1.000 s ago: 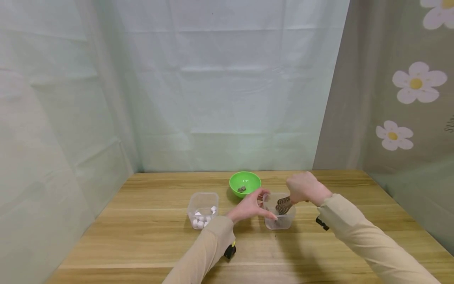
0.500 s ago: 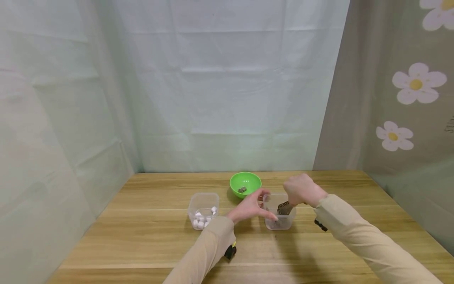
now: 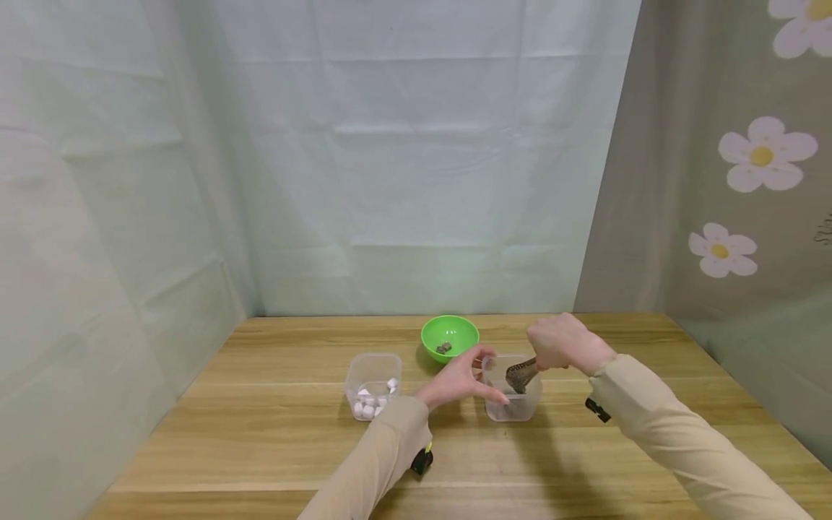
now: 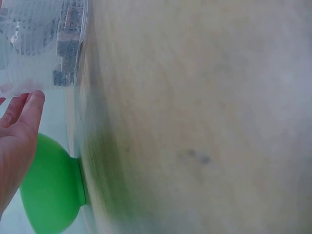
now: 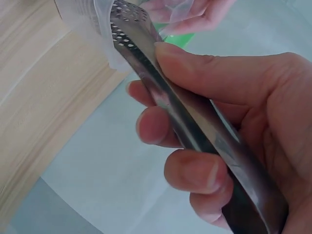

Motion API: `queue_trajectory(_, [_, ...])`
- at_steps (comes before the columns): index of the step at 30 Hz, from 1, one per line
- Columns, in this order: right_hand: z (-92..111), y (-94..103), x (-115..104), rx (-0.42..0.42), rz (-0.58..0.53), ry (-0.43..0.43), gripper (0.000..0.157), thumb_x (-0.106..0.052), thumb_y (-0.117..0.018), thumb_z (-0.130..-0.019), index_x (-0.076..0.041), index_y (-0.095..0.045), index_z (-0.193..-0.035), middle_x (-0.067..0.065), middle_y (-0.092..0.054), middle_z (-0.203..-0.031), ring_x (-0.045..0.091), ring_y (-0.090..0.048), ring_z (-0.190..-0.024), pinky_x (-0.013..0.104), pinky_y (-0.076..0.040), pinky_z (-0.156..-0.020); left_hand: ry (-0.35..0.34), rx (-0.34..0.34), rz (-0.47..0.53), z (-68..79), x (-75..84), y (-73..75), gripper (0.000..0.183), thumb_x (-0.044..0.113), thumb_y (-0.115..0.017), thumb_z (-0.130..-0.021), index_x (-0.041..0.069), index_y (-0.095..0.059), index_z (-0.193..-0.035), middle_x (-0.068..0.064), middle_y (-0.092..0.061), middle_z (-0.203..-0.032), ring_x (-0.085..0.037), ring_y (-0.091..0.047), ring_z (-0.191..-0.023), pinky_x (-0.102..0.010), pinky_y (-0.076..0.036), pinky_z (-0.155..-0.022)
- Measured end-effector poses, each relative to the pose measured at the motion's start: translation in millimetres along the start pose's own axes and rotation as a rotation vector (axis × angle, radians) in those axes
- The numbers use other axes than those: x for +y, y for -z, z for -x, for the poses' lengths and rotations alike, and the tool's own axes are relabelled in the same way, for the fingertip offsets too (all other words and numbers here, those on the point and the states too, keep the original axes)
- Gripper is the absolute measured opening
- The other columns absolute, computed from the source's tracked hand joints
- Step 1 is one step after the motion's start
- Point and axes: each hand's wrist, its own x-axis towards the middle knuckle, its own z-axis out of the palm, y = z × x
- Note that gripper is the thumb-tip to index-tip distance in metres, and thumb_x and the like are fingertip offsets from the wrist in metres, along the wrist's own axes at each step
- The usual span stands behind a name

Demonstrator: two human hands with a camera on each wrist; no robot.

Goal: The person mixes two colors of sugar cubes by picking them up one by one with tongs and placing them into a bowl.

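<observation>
My right hand [image 3: 560, 342] grips metal tongs [image 5: 183, 109] with perforated ends, fingers and thumb wrapped around both arms. The tongs' ends point down inside a clear plastic container [image 3: 511, 412] and look close together; whether anything sits between them cannot be made out. My left hand [image 3: 460, 377] holds that container at its left side, thumb toward the front and fingers behind. Brownish-grey cubes [image 4: 68, 44] lie in it, seen through the wall in the left wrist view. Just behind the left hand stands a green bowl [image 3: 450, 330] with a few similar cubes [image 3: 444, 347].
A second clear container [image 3: 373, 361] with several white pieces [image 3: 367, 410] stands left of my left hand on the wooden table [image 3: 260, 433]. Pale curtains [image 3: 416, 159] hang behind and beside the table; the right one bears printed flowers.
The tongs' ends were apart, dipped lower in the container, and are now closer together and slightly raised. My right hand went down-left, then back up-right. The left hand stayed put.
</observation>
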Motion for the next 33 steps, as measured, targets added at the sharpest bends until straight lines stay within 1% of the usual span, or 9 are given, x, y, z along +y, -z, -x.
queue_trajectory(4, [1, -1.1, 3, 0.027, -0.024, 0.017, 0.036, -0.013, -0.07, -0.068, -0.017, -0.042, -0.046, -0.009, -0.038, -0.04, 0.007, -0.041, -0.037, 0.025, -0.033, -0.038, 0.002, 0.001, 0.006, 0.3, 0.6, -0.6, 0.078, 0.025, -0.085, -0.061, 0.015, -0.045, -0.127, -0.003, -0.049, -0.118, -0.02, -0.046, -0.106, -0.027, -0.041, -0.082])
queue_trajectory(6, [3, -2.6, 5, 0.027, -0.046, 0.016, 0.041, -0.017, -0.071, -0.07, -0.018, -0.039, -0.045, -0.012, -0.034, -0.037, 0.006, -0.038, -0.036, 0.024, -0.03, -0.038, 0.003, -0.001, 0.006, 0.6, 1.1, -1.1, 0.079, 0.025, -0.085, -0.061, 0.013, -0.044, -0.128, -0.003, -0.049, -0.119, -0.02, -0.046, -0.106, -0.027, -0.041, -0.082])
queue_trajectory(8, [4, -4.0, 9, 0.02, -0.08, 0.012, 0.044, -0.019, -0.071, -0.072, -0.019, -0.038, -0.044, -0.012, -0.033, -0.037, 0.005, -0.037, -0.036, 0.023, -0.028, -0.039, 0.004, -0.003, 0.007, 0.4, 1.1, -1.6, 0.08, 0.025, -0.084, -0.061, 0.011, -0.043, -0.129, -0.003, -0.048, -0.119, -0.019, -0.046, -0.106, -0.027, -0.041, -0.081])
queue_trajectory(10, [6, -5.8, 14, 0.007, -0.12, 0.004, 0.041, -0.021, -0.07, -0.075, -0.019, -0.042, -0.044, -0.012, -0.036, -0.038, 0.006, -0.038, -0.037, 0.024, -0.028, -0.039, 0.006, -0.005, 0.008, 0.5, 1.4, -1.9, 0.08, 0.025, -0.084, -0.062, 0.011, -0.043, -0.129, -0.001, -0.048, -0.119, -0.019, -0.046, -0.106, -0.027, -0.041, -0.081])
queue_trajectory(14, [10, -10.2, 25, -0.014, -0.231, -0.009, 0.031, -0.023, -0.067, -0.079, -0.022, -0.055, -0.05, -0.006, -0.047, -0.042, 0.009, -0.043, -0.037, 0.026, -0.033, -0.039, 0.008, -0.007, -0.001, 0.9, 1.6, -1.8, 0.08, 0.026, -0.084, -0.062, 0.012, -0.043, -0.129, 0.001, -0.048, -0.118, -0.021, -0.045, -0.108, -0.028, -0.04, -0.082])
queue_trajectory(19, [13, -16.9, 37, -0.009, -0.369, 0.018, 0.028, -0.022, -0.064, -0.083, -0.023, -0.061, -0.055, -0.007, -0.045, -0.041, 0.009, -0.039, -0.033, 0.027, -0.036, -0.036, 0.002, -0.001, -0.017, 1.3, 1.7, -1.3, 0.081, 0.026, -0.084, -0.062, 0.009, -0.043, -0.129, 0.001, -0.048, -0.119, -0.021, -0.045, -0.108, -0.028, -0.04, -0.084])
queue_trajectory(22, [15, -20.3, 43, -0.005, -0.449, 0.022, 0.019, -0.023, -0.065, -0.083, -0.021, -0.067, -0.064, -0.008, -0.046, -0.04, 0.009, -0.037, -0.032, 0.028, -0.038, -0.036, -0.004, 0.003, -0.018, 1.3, 1.5, -1.2, 0.081, 0.026, -0.085, -0.061, 0.008, -0.043, -0.129, 0.001, -0.048, -0.118, -0.02, -0.045, -0.107, -0.028, -0.039, -0.084])
queue_trajectory(26, [17, -24.3, 48, -0.008, -0.507, 0.013, 0.012, -0.026, -0.064, -0.084, -0.02, -0.07, -0.074, -0.008, -0.048, -0.041, 0.009, -0.037, -0.032, 0.028, -0.04, -0.038, -0.005, 0.003, -0.026, 1.8, 1.3, -1.3, 0.081, 0.026, -0.085, -0.061, 0.008, -0.043, -0.128, 0.002, -0.048, -0.118, -0.019, -0.045, -0.107, -0.029, -0.039, -0.084])
queue_trajectory(33, [26, -22.8, 55, 0.011, -0.575, 0.032, 0.018, -0.027, -0.062, -0.086, -0.019, -0.067, -0.071, -0.006, -0.051, -0.047, 0.007, -0.032, -0.032, 0.027, -0.036, -0.036, -0.014, 0.0, -0.032, 0.8, 0.2, -1.2, 0.081, 0.027, -0.084, -0.062, 0.009, -0.042, -0.129, -0.003, -0.047, -0.122, -0.022, -0.044, -0.11, -0.029, -0.039, -0.085])
